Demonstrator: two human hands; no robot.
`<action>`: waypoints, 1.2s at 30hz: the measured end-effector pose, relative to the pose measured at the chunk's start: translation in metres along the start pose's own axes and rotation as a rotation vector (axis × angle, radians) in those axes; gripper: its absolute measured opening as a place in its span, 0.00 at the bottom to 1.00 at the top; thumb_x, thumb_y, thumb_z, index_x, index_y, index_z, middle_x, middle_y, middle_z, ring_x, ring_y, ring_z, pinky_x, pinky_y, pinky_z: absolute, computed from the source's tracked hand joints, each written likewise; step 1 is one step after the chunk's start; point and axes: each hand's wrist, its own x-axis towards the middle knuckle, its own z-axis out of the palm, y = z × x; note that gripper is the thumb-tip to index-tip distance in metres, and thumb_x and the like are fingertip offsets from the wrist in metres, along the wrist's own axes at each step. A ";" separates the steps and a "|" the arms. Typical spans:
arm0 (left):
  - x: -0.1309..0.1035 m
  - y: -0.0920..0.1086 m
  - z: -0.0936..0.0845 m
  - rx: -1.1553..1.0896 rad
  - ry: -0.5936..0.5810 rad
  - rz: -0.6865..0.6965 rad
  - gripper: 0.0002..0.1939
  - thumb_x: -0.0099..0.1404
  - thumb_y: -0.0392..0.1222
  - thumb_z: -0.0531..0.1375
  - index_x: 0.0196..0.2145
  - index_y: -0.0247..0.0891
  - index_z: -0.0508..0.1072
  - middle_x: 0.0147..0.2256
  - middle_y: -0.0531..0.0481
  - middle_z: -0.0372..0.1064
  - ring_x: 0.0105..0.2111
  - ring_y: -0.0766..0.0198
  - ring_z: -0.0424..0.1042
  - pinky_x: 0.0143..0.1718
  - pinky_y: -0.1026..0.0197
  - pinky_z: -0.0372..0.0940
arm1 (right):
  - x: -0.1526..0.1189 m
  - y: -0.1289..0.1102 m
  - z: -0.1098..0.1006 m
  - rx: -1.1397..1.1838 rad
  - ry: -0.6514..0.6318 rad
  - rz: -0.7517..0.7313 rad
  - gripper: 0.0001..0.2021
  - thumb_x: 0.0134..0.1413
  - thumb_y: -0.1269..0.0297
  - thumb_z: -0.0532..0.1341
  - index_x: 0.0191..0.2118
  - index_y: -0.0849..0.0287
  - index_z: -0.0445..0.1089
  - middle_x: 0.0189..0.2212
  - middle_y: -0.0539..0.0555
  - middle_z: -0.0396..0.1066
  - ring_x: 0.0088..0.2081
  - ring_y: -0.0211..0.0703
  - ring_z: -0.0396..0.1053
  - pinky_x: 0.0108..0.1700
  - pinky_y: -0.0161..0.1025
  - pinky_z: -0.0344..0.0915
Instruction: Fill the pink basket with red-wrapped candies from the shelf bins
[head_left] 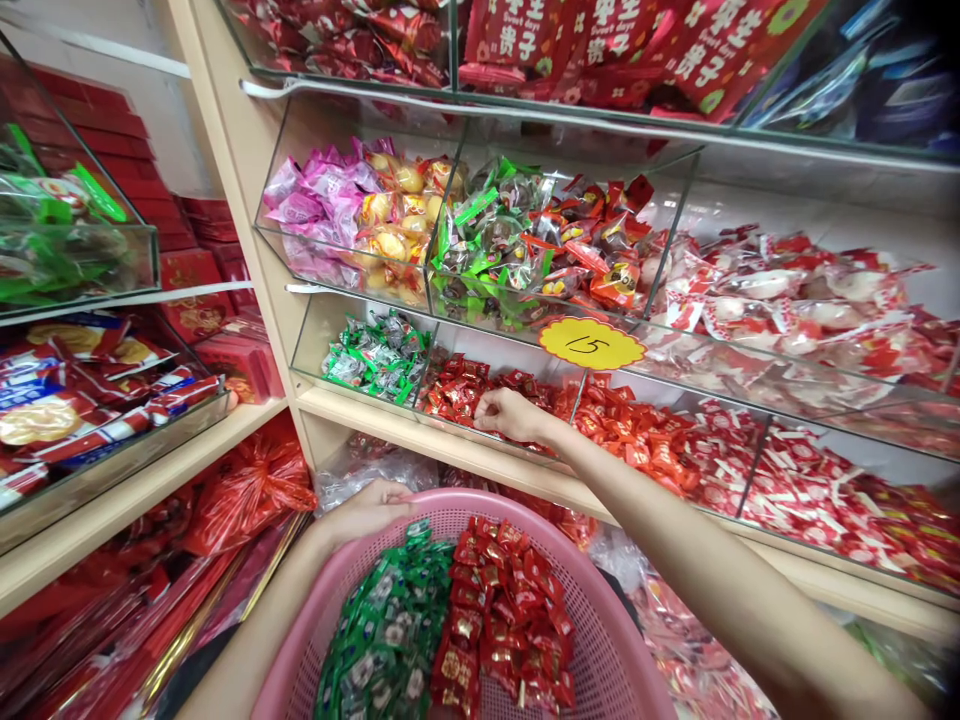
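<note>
We held the pink basket (604,610) by its far-left rim with our left hand (375,505), the fingers closed over the edge; the basket stood low in front of us, below the shelf (450,450); in it lay green candies (390,620) on the left and red candies (517,620) on the right, the two heaps touching in the middle.

We had our right hand (510,413) forward, above the basket's far side, at the red sweets (454,385) in the lowest row; its thumb and fingers were drawn together, but we could not tell whether they pinched a sweet; green sweets (379,355) lay just left of these, orange-red sweets (637,430) to the right.

Above our right hand a yellow tag (592,343) read 15; in the row behind it we saw pink packets (322,200), green packets (487,220) and white-and-red packets (787,290); to our left, below the side shelf, lay a red bag (255,485).
</note>
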 end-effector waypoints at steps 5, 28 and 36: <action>0.000 0.002 0.000 0.021 0.017 -0.005 0.16 0.52 0.50 0.56 0.26 0.31 0.68 0.21 0.54 0.60 0.21 0.70 0.57 0.22 0.69 0.50 | -0.002 0.003 0.002 -0.127 0.072 -0.011 0.03 0.41 0.71 0.58 0.27 0.61 0.67 0.19 0.47 0.64 0.23 0.32 0.59 0.26 0.30 0.53; -0.002 0.007 0.002 -0.001 0.021 -0.018 0.17 0.52 0.50 0.56 0.28 0.30 0.70 0.22 0.53 0.63 0.22 0.69 0.60 0.23 0.68 0.53 | 0.008 0.001 -0.004 0.124 0.416 0.046 0.10 0.45 0.63 0.55 0.32 0.62 0.67 0.22 0.50 0.67 0.24 0.34 0.62 0.28 0.32 0.56; -0.004 0.006 0.000 -0.024 0.001 -0.023 0.19 0.51 0.52 0.57 0.31 0.31 0.70 0.24 0.52 0.65 0.23 0.68 0.61 0.24 0.68 0.55 | 0.008 -0.004 0.024 0.106 0.352 -0.039 0.22 0.51 0.51 0.47 0.21 0.62 0.66 0.16 0.46 0.57 0.21 0.32 0.53 0.26 0.31 0.51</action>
